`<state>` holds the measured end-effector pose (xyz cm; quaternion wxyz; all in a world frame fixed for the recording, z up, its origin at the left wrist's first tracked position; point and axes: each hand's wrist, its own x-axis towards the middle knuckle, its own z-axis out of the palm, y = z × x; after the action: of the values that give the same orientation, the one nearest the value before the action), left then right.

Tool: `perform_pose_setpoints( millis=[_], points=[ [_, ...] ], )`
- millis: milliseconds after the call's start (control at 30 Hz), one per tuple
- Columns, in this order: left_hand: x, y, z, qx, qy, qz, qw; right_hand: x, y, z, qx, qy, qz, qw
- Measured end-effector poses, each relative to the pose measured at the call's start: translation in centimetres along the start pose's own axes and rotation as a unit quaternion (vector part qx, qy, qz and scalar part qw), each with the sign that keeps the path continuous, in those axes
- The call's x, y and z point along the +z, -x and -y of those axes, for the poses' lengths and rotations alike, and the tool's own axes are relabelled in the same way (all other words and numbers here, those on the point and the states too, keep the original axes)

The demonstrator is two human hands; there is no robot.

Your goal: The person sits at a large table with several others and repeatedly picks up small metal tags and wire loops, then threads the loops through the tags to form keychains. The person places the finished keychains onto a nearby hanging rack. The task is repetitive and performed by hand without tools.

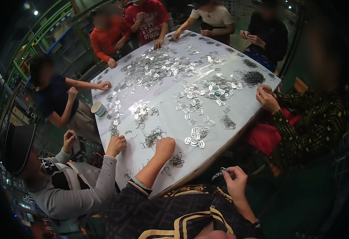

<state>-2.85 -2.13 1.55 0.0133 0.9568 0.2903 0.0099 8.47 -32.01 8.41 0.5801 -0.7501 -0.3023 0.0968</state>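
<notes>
My left hand (165, 148) is curled closed over the white table, at the edge of a loose pile of thin wire hooks (152, 137). Its fingertips are turned away, so what they hold, if anything, is hidden. Another small heap of wire hooks (177, 160) lies just below that hand. Off the table's near edge, my right hand (236, 181) pinches small shiny metal pieces (217, 175) between thumb and fingers; their exact kind is too small to tell. Nearest on the table, between both hands, is a cluster of flat slotted metal buckles (196, 136).
More buckles (154, 65) spread over the far part of the white table (222, 137). A dark hook pile (253, 78) lies by the right corner, a paper cup (98, 108) at the left edge. Several people surround the table; a co-worker's hand (116, 145) is close at my left.
</notes>
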Motion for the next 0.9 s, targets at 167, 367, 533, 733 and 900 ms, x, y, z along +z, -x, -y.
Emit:
perform_pose_setpoints(
  millis=[167,367,533,733,900],
  points=[
    [-5.1,2.0,-5.7,0.128,0.159,-0.148,0.968,0.5,0.2,0.7,-0.015,0.009,0.011,1.000],
    [-9.9,5.3,-11.5,0.218,0.548,-0.032,0.807,1.1,-0.3,0.7,-0.021,-0.012,0.022,0.999],
    [-8.6,5.9,-12.3,0.201,0.641,0.066,0.738,1.1,0.1,0.6,-0.059,-0.004,0.025,0.998],
    [-7.0,6.2,-12.4,0.156,0.679,0.079,0.713,1.2,0.1,0.8,-0.074,0.002,0.037,0.997],
    [-7.0,7.4,-12.9,0.122,0.720,0.103,0.676,1.0,0.0,0.0,-0.100,-0.013,0.049,0.994]
  ],
)
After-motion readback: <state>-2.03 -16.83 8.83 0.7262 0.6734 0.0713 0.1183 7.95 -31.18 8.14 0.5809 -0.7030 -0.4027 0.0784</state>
